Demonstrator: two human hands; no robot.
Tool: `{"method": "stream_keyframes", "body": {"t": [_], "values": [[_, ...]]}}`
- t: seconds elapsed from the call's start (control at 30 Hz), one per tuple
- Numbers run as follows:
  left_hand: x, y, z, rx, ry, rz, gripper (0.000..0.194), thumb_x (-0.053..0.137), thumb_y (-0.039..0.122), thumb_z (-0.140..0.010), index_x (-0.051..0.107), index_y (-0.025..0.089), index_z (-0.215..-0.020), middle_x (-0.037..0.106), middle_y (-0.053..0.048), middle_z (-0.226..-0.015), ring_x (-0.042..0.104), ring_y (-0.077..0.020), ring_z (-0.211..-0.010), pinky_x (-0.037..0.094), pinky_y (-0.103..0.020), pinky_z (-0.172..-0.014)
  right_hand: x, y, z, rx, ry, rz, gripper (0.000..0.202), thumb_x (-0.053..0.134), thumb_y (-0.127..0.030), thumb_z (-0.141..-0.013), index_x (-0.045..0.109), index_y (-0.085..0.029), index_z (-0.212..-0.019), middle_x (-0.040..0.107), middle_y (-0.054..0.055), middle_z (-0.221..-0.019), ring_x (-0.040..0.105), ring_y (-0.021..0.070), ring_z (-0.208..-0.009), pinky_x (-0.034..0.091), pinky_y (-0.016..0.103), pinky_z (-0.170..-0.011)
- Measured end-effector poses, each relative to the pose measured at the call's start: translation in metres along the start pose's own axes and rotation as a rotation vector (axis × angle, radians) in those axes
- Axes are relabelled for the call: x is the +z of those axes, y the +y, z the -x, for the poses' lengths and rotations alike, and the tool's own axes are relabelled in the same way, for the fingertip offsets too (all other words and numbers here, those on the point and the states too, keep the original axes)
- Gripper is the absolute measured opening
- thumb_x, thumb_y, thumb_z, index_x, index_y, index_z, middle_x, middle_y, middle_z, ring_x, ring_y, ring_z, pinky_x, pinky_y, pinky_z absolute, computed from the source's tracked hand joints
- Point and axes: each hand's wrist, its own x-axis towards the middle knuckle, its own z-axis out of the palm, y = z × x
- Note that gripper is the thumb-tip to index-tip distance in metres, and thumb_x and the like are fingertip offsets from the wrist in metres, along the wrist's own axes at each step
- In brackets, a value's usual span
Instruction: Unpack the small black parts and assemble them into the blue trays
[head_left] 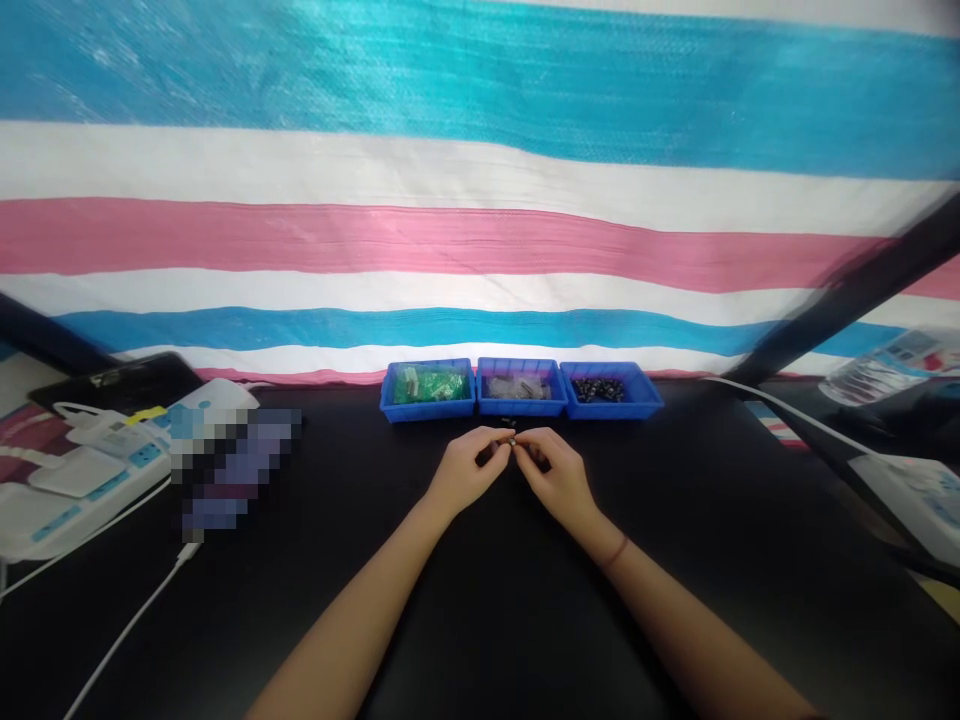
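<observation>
My left hand (469,468) and my right hand (553,474) meet at the middle of the black table, fingertips pinched round one small part (512,441) that is too tiny to make out. Just beyond my fingertips lies another small dark piece (508,422). Behind them stand three blue bins side by side: the left bin (427,411) holds green items in clear plastic, the middle bin (523,407) has pale translucent pieces, and the right bin (616,409) contains many small black parts.
White power strips (90,490) with plugs and cables lie at the left, near a pixelated object (238,470) with a white cable. At the right are a clear plastic bottle (885,370) and another white power strip (911,495). A striped sheet (480,235) hangs behind the table.
</observation>
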Motion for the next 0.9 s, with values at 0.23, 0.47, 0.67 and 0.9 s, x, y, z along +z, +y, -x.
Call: {"method": "stream_keyframes", "body": {"t": [0.23, 0.47, 0.67, 0.9], "values": [[0.0007, -0.0017, 0.0, -0.034, 0.031, 0.025, 0.024, 0.058, 0.023, -0.088, 0.064, 0.021, -0.111, 0.07, -0.004, -0.101, 0.065, -0.0137, -0.079, 0.053, -0.026, -0.073, 0.0013, 0.0025, 0.0018, 0.018, 0.009, -0.012, 0.016, 0.055, -0.018, -0.089, 0.062, -0.022, -0.102, 0.063, 0.003, -0.088, 0.059, 0.0151, -0.07, 0.05, 0.027, -0.064], [0.001, -0.0019, 0.0002, -0.021, 0.028, 0.026, 0.031, 0.058, 0.018, -0.086, 0.061, 0.022, -0.117, 0.069, -0.003, -0.104, 0.064, -0.0117, -0.076, 0.054, -0.025, -0.074, 0.0017, 0.0031, 0.0016, 0.064, -0.002, -0.034, 0.018, 0.053, -0.021, -0.091, 0.063, -0.023, -0.106, 0.068, 0.005, -0.098, 0.064, 0.0175, -0.077, 0.053, 0.03, -0.069], [0.0022, -0.0046, -0.0001, -0.034, 0.028, 0.022, 0.033, 0.057, 0.012, -0.084, 0.062, 0.023, -0.116, 0.07, -0.002, -0.106, 0.065, -0.0115, -0.077, 0.055, -0.025, -0.076, 0.0013, 0.0012, 0.0019, 0.129, -0.02, -0.089, 0.015, 0.056, -0.024, -0.09, 0.064, -0.022, -0.103, 0.069, 0.003, -0.089, 0.065, 0.0162, -0.071, 0.053, 0.028, -0.067], [0.0027, -0.0065, 0.0009, -0.033, 0.03, 0.012, 0.032, 0.058, 0.013, -0.085, 0.062, 0.024, -0.114, 0.069, -0.001, -0.108, 0.067, -0.0119, -0.081, 0.055, -0.026, -0.08, 0.0036, 0.0029, 0.0017, 0.114, -0.009, -0.117, 0.016, 0.058, -0.021, -0.088, 0.064, -0.022, -0.103, 0.068, 0.004, -0.092, 0.063, 0.0154, -0.071, 0.052, 0.028, -0.064]]}}
